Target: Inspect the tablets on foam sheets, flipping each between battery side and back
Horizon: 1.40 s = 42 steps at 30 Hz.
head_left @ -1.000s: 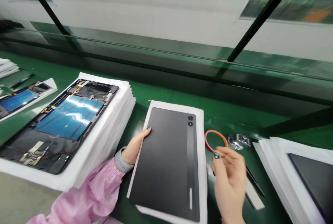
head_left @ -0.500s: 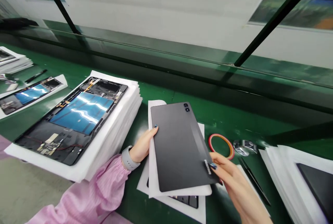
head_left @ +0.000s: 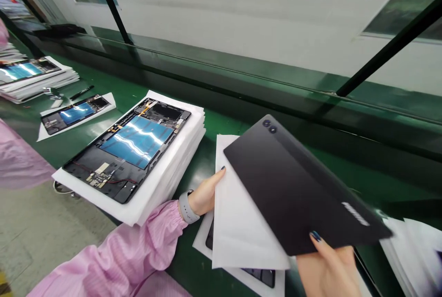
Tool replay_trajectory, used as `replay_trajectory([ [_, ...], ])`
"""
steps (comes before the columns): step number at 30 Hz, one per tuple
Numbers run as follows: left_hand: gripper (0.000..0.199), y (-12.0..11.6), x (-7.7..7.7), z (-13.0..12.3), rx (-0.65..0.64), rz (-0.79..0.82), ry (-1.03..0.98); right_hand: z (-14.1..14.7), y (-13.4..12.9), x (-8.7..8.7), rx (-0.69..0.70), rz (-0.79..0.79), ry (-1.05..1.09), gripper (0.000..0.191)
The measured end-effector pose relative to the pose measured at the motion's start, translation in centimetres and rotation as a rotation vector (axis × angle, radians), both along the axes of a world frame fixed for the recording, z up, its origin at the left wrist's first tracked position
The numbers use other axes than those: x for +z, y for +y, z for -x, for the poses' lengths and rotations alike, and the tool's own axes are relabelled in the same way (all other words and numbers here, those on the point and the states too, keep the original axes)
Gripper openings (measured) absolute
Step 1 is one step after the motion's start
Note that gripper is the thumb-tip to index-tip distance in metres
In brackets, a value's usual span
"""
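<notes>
- Left hand (head_left: 205,198): partly closed, thumb side up, gripping the edge of a white foam sheet (head_left: 247,214). I can't see the fingers behind the sheet.
- Right hand (head_left: 328,271): curled around the lower edge of a dark tablet (head_left: 297,182), with one dark-painted nail showing over the rim. The hand is cut off by the bottom of my view.
- The tablet is between the hands, back facing up and tilted, its two camera lenses pointing away from me. Its lower part overlaps the foam sheet, and its upper corner sticks out past it.
- Under both hands: a second dark tablet (head_left: 262,277) on more white foam, mostly covered.
- Left wrist: a grey watch band (head_left: 186,209) above a gathered pink sleeve (head_left: 127,251).
- Just beyond the left hand: an opened tablet (head_left: 127,149), with blue panels and a small circuit board, on a thick stack of foam sheets (head_left: 169,186).
- Farther left of that hand: another opened tablet (head_left: 76,113) on a sheet, and a black pen (head_left: 82,92) on the green bench (head_left: 214,129).
- Right of the right hand: a blurred stack of white sheets (head_left: 410,255).
</notes>
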<state>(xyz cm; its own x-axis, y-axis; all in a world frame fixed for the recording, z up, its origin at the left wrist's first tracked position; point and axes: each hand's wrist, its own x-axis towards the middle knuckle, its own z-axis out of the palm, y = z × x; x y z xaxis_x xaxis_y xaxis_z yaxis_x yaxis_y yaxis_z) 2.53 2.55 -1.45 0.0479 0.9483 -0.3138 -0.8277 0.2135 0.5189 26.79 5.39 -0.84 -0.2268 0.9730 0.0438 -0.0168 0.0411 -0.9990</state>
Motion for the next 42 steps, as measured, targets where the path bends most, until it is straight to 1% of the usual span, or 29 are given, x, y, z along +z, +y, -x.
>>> replay_trajectory([
  [1,0.045,0.0,0.0,0.2,-0.020,-0.011,-0.024,-0.5,0.2,-0.2,0.000,-0.123,-0.083,0.045],
  [2,0.048,-0.1,-0.1,0.3,-0.038,-0.025,-0.048,-0.9,0.3,-0.3,0.011,-0.212,-0.140,0.044],
  [3,0.052,-0.1,-0.2,0.4,-0.052,-0.040,-0.071,-1.0,0.4,-0.5,0.036,-0.260,-0.160,0.042],
  [4,0.056,-0.1,-0.2,0.4,-0.063,-0.055,-0.091,-0.8,0.5,-0.6,0.087,-0.320,-0.177,0.039],
  [5,0.059,-0.1,-0.3,0.4,-0.067,-0.066,-0.106,-0.4,0.5,-0.6,0.167,-0.440,-0.233,0.038],
  [6,0.061,-0.1,-0.4,0.4,-0.062,-0.072,-0.113,0.2,0.5,-0.7,0.263,-0.610,-0.323,0.041],
  [8,0.058,-0.1,-0.4,0.2,-0.044,-0.062,-0.113,1.7,0.4,-0.6,0.431,-0.995,-0.551,0.055],
  [9,0.054,-0.1,-0.3,0.1,-0.033,-0.049,-0.104,2.3,0.3,-0.6,0.477,-1.148,-0.649,0.061],
  [10,0.050,-0.1,-0.2,0.0,-0.023,-0.035,-0.093,2.8,0.2,-0.6,0.497,-1.235,-0.712,0.063],
  [11,0.046,-0.1,-0.1,0.0,-0.016,-0.023,-0.081,3.1,0.1,-0.6,0.502,-1.246,-0.720,0.060],
  [12,0.044,-0.1,0.0,0.0,-0.014,-0.012,-0.071,3.2,0.0,-0.7,0.502,-1.220,-0.698,0.055],
  [17,0.046,-0.2,0.1,0.2,-0.008,0.006,-0.037,2.6,-0.2,-1.0,0.462,-0.984,-0.534,0.027],
  [19,0.045,-0.2,0.1,0.2,0.001,0.006,-0.023,2.6,-0.2,-1.1,0.476,-0.934,-0.505,0.025],
  [21,0.046,-0.2,0.1,0.2,-0.002,0.005,-0.010,2.7,-0.2,-1.1,0.494,-0.911,-0.484,0.026],
  [25,0.048,-0.1,0.3,0.1,0.001,-0.013,0.027,2.8,-0.3,-1.2,0.525,-0.890,-0.473,0.028],
  [30,0.044,-0.1,0.2,0.0,0.012,-0.024,0.034,2.6,-0.2,-1.4,0.534,-0.909,-0.512,0.026],
  [34,0.045,-0.1,0.2,0.1,0.023,-0.016,0.031,2.4,-0.1,-1.2,0.517,-0.911,-0.528,0.021],
  [39,0.045,0.0,0.2,0.2,0.015,-0.025,0.014,2.5,0.0,-0.9,0.509,-0.961,-0.546,0.017],
  [42,0.045,0.0,0.1,0.3,0.023,-0.034,-0.001,2.2,0.1,-0.5,0.511,-0.956,-0.510,0.015],
])
